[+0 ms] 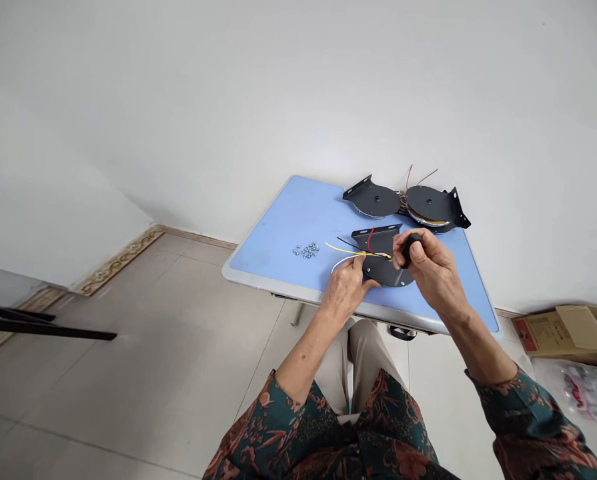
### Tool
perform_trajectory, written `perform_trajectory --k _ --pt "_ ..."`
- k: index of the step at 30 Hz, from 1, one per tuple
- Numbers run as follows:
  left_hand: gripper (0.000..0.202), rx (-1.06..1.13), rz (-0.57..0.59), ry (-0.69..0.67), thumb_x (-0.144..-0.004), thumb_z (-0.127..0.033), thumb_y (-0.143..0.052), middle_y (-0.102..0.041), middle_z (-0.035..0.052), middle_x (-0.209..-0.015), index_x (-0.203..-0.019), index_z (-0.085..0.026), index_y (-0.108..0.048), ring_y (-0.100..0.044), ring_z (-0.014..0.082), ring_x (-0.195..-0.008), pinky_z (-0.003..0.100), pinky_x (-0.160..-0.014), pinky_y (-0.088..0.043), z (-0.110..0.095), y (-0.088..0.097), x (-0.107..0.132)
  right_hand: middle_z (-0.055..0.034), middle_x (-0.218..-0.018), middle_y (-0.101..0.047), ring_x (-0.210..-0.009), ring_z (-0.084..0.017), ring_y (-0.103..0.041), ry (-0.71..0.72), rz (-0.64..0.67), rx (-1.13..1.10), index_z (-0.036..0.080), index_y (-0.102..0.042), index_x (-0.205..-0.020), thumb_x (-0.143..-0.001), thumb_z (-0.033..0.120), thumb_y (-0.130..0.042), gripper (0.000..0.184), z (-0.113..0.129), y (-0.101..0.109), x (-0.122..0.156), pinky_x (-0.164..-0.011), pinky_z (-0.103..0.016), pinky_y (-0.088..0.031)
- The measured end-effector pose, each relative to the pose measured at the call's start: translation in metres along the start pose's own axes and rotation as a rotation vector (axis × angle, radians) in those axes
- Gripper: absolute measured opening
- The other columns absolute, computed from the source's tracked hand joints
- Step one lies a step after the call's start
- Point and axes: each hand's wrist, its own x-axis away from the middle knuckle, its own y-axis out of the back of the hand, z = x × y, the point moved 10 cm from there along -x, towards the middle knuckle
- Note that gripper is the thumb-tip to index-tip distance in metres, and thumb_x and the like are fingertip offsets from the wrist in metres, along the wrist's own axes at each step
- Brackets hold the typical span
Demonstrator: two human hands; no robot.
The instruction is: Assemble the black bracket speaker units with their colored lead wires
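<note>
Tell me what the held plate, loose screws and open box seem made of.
Held plate: probably painted metal, matte black with a bent, slotted flange. Loose screws: likely metal, silvery and shiny. Open box: apparently cardboard, dull brown, flapped.

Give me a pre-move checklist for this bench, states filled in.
1. Left grip on the nearest black plate: ok, at its left edge.
2. Right grip closed on the black handle: ok.
3. Contact under the handle: cannot tell, hidden by the hand.
4. Yellow wire clear of that plate: not ok, it crosses over it.
5. Loose metal pieces off that plate: ok, on the table to its left.
</note>
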Motion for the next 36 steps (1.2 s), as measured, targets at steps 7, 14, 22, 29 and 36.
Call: perform_trajectory --k 7,14,22,29,36 --pt "0.058 0.005 0.0 0.006 -0.082 -0.029 -0.082 -0.073 0.0136 -0.111 -0.129 -0.016 -0.052 -0.072 0.0293 -0.105 0.04 -0.088 -0.058 0.001 0.001 -0.001 -0.002 -0.088 -0.053 -0.071 -0.015 -0.051 0.126 -0.069 -0.099 0.025 -0.053 -0.097 -0.097 0.06 -0.051 0.034 -0.017 -0.025 -0.007 -0.073 -0.032 -0.049" --pt "0.06 0.001 0.01 0.029 -0.081 -0.03 -0.083 -0.073 0.0134 -0.109 -0.13 -0.014 -0.052 -0.072 0.03 -0.102 0.04 -0.086 -0.058 0.003 0.0 0.0 -0.0017 -0.087 -0.054 -0.071 -0.015 -0.049 0.2 -0.04 -0.16 0.025 -0.055 -0.098 -0.099 0.055 -0.051 0.031 -0.016 -0.035 -0.012 -0.073 -0.032 -0.047" --pt "0.056 0.018 -0.017 0.013 -0.081 -0.022 -0.082 -0.073 0.0123 -0.108 -0.128 -0.016 -0.052 -0.072 0.0297 -0.103 0.038 -0.086 -0.056 0.002 0.001 0.0 -0.0022 -0.088 -0.054 -0.072 -0.015 -0.048 0.236 -0.02 -0.154 0.024 -0.057 -0.099 -0.102 0.047 -0.051 0.024 -0.015 -0.037 -0.01 -0.073 -0.033 -0.046" --pt "0.053 0.025 -0.028 -0.003 -0.082 -0.021 -0.081 -0.073 0.0117 -0.108 -0.126 -0.016 -0.052 -0.071 0.0296 -0.104 0.037 -0.086 -0.056 0.001 0.002 0.0 -0.0016 -0.087 -0.054 -0.071 -0.014 -0.048 0.245 -0.025 -0.15 0.024 -0.057 -0.099 -0.102 0.046 -0.05 0.023 -0.017 -0.038 -0.01 -0.072 -0.032 -0.046" --pt "0.052 0.021 -0.02 -0.005 -0.084 -0.024 -0.079 -0.073 0.0114 -0.107 -0.127 -0.016 -0.051 -0.071 0.0296 -0.103 0.038 -0.085 -0.056 0.001 0.001 0.0 -0.0018 -0.088 -0.056 -0.072 -0.015 -0.051 0.239 -0.026 -0.077 0.024 -0.058 -0.1 -0.102 0.045 -0.05 0.023 -0.018 -0.037 -0.009 -0.074 -0.033 -0.049"
